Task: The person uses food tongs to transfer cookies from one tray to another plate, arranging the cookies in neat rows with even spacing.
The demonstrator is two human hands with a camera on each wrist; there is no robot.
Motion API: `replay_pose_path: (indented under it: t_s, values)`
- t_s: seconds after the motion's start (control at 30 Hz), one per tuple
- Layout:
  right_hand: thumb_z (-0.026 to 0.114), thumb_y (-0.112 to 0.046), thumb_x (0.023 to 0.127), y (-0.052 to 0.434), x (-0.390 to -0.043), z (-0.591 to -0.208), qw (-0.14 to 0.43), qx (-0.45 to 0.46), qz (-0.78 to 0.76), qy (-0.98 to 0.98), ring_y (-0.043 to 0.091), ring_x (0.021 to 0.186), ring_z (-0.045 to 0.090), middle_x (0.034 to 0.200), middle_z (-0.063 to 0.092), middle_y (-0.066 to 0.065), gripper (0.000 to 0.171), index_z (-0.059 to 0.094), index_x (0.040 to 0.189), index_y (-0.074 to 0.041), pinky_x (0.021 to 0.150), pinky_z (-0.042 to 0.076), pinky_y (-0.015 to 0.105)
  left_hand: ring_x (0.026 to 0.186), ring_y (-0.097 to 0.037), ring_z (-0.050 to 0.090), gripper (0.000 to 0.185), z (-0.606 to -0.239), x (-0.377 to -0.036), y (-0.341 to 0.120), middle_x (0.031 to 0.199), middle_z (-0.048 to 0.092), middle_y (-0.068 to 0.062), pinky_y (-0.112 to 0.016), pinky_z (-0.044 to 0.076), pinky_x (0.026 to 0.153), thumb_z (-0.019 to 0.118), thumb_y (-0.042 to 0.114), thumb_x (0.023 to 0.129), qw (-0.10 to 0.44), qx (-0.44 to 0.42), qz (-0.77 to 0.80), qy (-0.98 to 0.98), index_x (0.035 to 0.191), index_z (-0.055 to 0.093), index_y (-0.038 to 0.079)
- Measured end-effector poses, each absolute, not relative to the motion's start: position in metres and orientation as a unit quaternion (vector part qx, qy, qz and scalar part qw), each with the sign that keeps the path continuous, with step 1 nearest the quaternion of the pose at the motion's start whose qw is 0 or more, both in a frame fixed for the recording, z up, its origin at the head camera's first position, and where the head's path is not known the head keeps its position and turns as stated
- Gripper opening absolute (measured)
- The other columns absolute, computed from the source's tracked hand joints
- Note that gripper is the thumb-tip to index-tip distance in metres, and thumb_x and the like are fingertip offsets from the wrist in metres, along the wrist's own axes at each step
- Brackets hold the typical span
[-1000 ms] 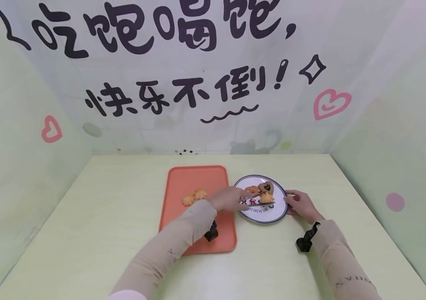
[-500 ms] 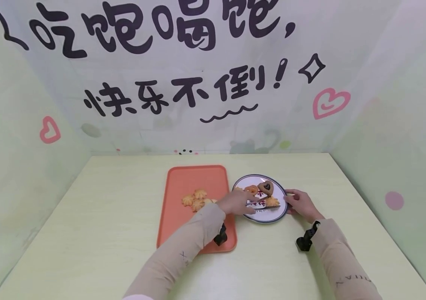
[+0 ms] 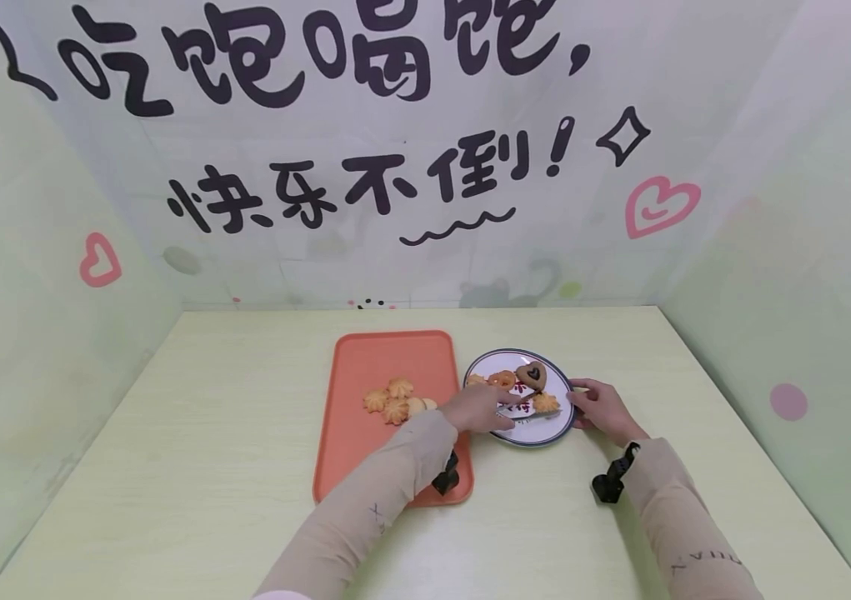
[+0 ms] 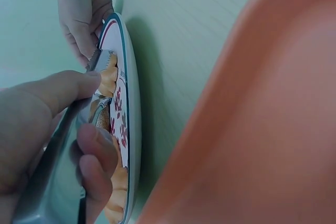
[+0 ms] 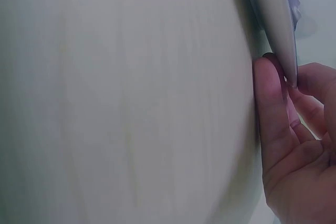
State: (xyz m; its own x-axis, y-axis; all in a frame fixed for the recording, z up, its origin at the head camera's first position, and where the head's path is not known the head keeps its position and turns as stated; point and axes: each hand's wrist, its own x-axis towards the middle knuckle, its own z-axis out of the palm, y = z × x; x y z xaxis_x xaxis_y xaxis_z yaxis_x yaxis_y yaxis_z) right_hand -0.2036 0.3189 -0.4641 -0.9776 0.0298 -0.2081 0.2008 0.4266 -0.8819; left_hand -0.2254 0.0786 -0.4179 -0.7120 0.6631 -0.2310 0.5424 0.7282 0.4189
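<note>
Since the earlier frames the left hand [image 3: 479, 408] has drawn back slightly toward the near-left rim of the plate, and one more cookie now lies on the tray, making a group of about four. The left hand has its thumb and fingers curled round a pair of metal tongs [image 4: 58, 166], whose tips reach over the plate to a flower-shaped cookie [image 3: 544, 403] near its right side; the left wrist view shows the tips right at that cookie, though whether they pinch it cannot be told. The right hand [image 3: 599, 408] steadies the white, dark-rimmed plate [image 3: 556, 433] at its right edge, with relaxed fingertips [image 5: 270, 85] pressed against the rim rather than wrapped round it. On the plate lie also a heart-shaped cookie with a dark centre [image 3: 531, 375] toward the far side and another orange cookie [image 3: 502, 380] beside it. Just left of the plate, nearly touching, lies an orange tray [image 3: 365, 467] bearing the cluster of flower-shaped cookies [image 3: 395, 402]. Both rest on a pale green table [image 3: 207, 500], enclosed by walls with printed lettering and hearts.
</note>
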Motion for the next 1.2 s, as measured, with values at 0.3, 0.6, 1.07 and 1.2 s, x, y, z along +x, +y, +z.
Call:
replay_pose_path:
  t_s: [0.3,0.6,1.07,1.2]
  values:
    - [0.047,-0.013,0.092,0.318,-0.204,-0.464,0.077,0.068,-0.531,0.841,0.011,0.065,0.057,0.088,0.054,0.016,0.044,0.037,0.129,0.007,0.055,0.050,0.027,0.114,-0.013,0.044,0.048,-0.419,-0.226,0.078,0.128,0.048,0.002,-0.023,0.039,0.085,0.062,0.036,0.082,0.182,0.336,0.172,0.908,0.128,0.050,0.029]
    - [0.047,-0.012,0.092,0.317,-0.204,-0.464,0.079,0.067,-0.533,0.840,0.011,0.065,0.057,0.089,0.054,0.017,0.044,0.036,0.129,0.008,0.055,0.050,0.027,0.111,-0.015,0.047,0.046,-0.413,-0.227,0.064,0.127,0.049,0.001,-0.027,0.038,0.087,0.061,0.032,0.082,0.179,0.345,0.177,0.904,0.126,0.052,0.024]
    - [0.047,-0.011,0.092,0.318,-0.203,-0.464,0.077,0.067,-0.532,0.840,0.011,0.064,0.057,0.089,0.054,0.017,0.043,0.037,0.129,0.008,0.055,0.050,0.027,0.117,-0.014,0.042,0.044,-0.417,-0.224,0.069,0.128,0.048,0.004,-0.027,0.035,0.092,0.059,0.036,0.084,0.185,0.328,0.158,0.913,0.127,0.051,0.028]
    - [0.049,-0.014,0.091,0.320,-0.202,-0.467,0.067,0.051,-0.546,0.834,0.012,0.064,0.058,0.088,0.055,0.017,0.041,0.042,0.126,0.006,0.055,0.050,0.028,0.117,-0.014,0.042,0.043,-0.417,-0.224,0.071,0.128,0.048,0.005,-0.027,0.035,0.092,0.057,0.035,0.085,0.179,0.330,0.156,0.914,0.127,0.051,0.027]
